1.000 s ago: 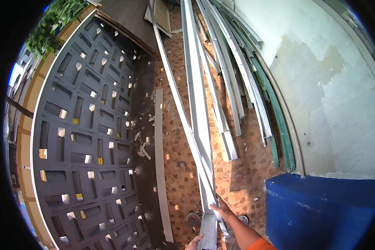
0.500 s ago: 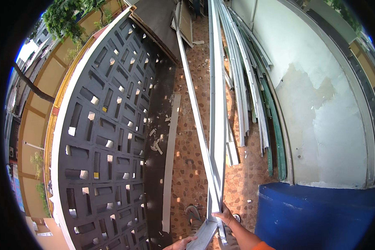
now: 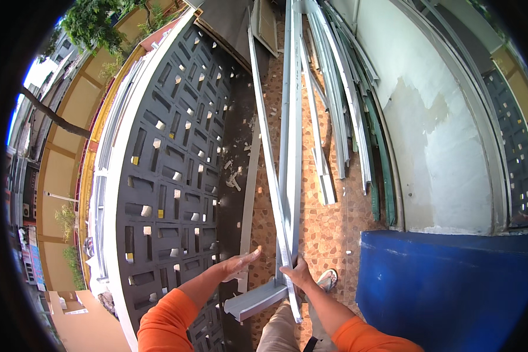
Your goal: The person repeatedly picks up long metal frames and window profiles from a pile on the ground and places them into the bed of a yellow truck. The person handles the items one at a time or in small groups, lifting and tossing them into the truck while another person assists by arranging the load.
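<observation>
Long galvanized metal channels (image 3: pixel 294 129) run lengthwise down the passage. Around their near end my right hand (image 3: pixel 299 273) is closed, at the spot where a thinner metal strip (image 3: pixel 265 126) crosses them. A short, wide piece of metal channel (image 3: pixel 257 301) sticks out to the left from that near end, above my legs. My left hand (image 3: pixel 242 264) is free of the metal, its fingers stretched out to the left of the channels. Whether the short piece is joined to the long ones, I cannot tell.
A grey perforated block wall (image 3: pixel 170 176) stands at the left. More metal channels (image 3: pixel 334 105) and green lengths (image 3: pixel 387 193) lie along the pale wall (image 3: pixel 446 152) at the right, beside a blue block (image 3: pixel 440 281). Debris (image 3: pixel 233 180) lies on the dark ledge.
My left hand has come off the short channel piece and moved up and forward. The short piece now points further left. My right hand keeps its hold; my view has shifted.
</observation>
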A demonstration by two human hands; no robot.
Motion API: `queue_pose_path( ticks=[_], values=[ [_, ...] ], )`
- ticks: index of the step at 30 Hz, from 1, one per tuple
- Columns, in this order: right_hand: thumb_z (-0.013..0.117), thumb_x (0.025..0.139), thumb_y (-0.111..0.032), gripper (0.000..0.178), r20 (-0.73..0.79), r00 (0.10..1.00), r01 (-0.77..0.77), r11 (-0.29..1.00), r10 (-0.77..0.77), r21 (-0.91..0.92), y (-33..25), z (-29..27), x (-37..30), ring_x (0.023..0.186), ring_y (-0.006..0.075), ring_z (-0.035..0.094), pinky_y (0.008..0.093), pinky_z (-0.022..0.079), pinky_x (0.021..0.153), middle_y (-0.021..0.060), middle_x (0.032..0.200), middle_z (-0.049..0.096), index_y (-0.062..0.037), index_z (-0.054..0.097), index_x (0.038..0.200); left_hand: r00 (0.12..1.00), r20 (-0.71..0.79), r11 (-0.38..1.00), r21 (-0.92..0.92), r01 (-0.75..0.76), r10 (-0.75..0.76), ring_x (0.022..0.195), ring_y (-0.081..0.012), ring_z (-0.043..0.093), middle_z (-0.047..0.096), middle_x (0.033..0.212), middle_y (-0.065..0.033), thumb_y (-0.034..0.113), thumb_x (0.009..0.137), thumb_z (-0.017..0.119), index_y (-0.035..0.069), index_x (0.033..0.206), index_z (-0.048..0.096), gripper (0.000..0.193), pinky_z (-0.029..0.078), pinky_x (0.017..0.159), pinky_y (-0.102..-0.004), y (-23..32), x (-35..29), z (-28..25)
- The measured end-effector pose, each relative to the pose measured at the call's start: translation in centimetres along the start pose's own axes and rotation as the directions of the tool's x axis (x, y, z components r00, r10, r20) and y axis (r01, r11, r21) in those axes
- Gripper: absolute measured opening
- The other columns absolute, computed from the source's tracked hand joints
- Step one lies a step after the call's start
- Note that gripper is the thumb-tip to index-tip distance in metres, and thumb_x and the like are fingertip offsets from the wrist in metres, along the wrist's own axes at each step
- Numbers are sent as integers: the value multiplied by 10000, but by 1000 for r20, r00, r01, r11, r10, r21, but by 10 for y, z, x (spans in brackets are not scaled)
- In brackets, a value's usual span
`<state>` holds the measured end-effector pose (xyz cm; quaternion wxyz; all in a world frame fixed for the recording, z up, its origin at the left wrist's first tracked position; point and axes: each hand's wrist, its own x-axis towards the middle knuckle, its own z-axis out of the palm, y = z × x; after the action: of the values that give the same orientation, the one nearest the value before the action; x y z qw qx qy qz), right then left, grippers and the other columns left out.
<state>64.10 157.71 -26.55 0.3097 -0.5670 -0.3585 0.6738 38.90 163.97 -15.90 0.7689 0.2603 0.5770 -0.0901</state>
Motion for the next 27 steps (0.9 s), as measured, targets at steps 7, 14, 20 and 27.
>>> queue_pose_path(
  ticks=[7, 14, 20, 27],
  values=[
    [818, 706, -268, 599, -141, 984, 93, 989, -109, -116, -7, 91, -8, 865, 311, 684, 429, 542, 804, 179, 936, 681, 44, 560, 1147, 767, -508, 881, -32, -471, 392, 1310, -360, 522, 505, 1414, -287, 692, 685, 822, -86, 1491, 318, 1228, 416, 1115, -437, 85, 80, -19],
    [855, 775, -495, 797, -32, 999, 47, 975, -41, 219, -2, 110, -16, 1039, 289, 639, 412, 495, 944, 177, 1114, 653, 51, 545, 1266, 623, -688, 854, -9, -520, 373, 1134, -271, 600, 653, 1225, -184, 669, 918, 607, -29, 1344, 569, 818, 463, 990, -431, 69, 48, -10],
    [690, 900, -579, 768, 37, 984, 178, 982, -176, -57, -9, 138, -17, 1118, 318, 630, 416, 479, 974, 199, 1176, 660, 25, 516, 1341, 618, -680, 826, -32, -562, 394, 1120, -265, 613, 655, 1214, -185, 658, 905, 629, -60, 1334, 564, 838, 471, 992, -407, 47, 32, -36],
    [635, 912, -628, 788, 84, 981, 184, 980, -177, -80, -47, 187, -29, 1141, 342, 622, 438, 465, 996, 227, 1154, 660, 15, 515, 1352, 658, -501, 766, 16, -642, 562, 1080, -278, 661, 665, 1184, -197, 347, 684, 926, -62, 1300, 522, 843, 538, 936, -419, 38, -34, -65]
  ],
)
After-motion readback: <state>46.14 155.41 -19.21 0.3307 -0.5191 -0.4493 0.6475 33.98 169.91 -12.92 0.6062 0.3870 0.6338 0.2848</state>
